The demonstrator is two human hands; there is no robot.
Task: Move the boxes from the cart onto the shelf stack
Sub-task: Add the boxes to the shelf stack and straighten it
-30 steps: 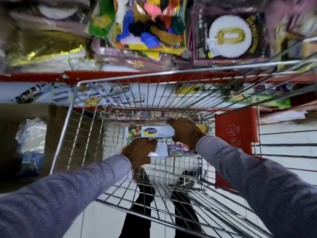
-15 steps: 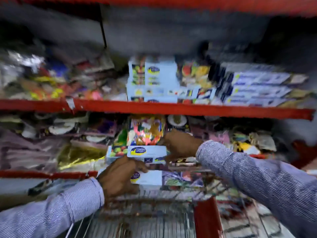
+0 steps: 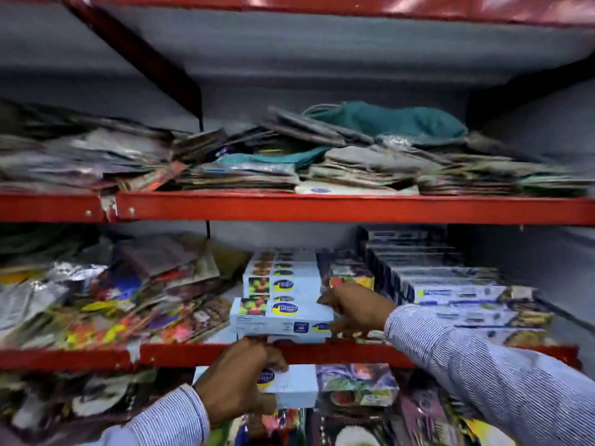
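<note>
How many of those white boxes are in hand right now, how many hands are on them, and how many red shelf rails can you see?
White boxes in hand: 2, upper box in the right hand, lower box in the left hand
Hands: 2
Red shelf rails: 3, top rail, middle rail, lower rail
Total: 7
The shelf stack is too blurred to count.

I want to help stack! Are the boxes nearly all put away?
Some pale blue cardboard boxes already sit stacked on the red metal shelf. The right hand is placing another blue box; the left hand holds one more. The cart isn't visible, so I can't tell what's left.
</note>
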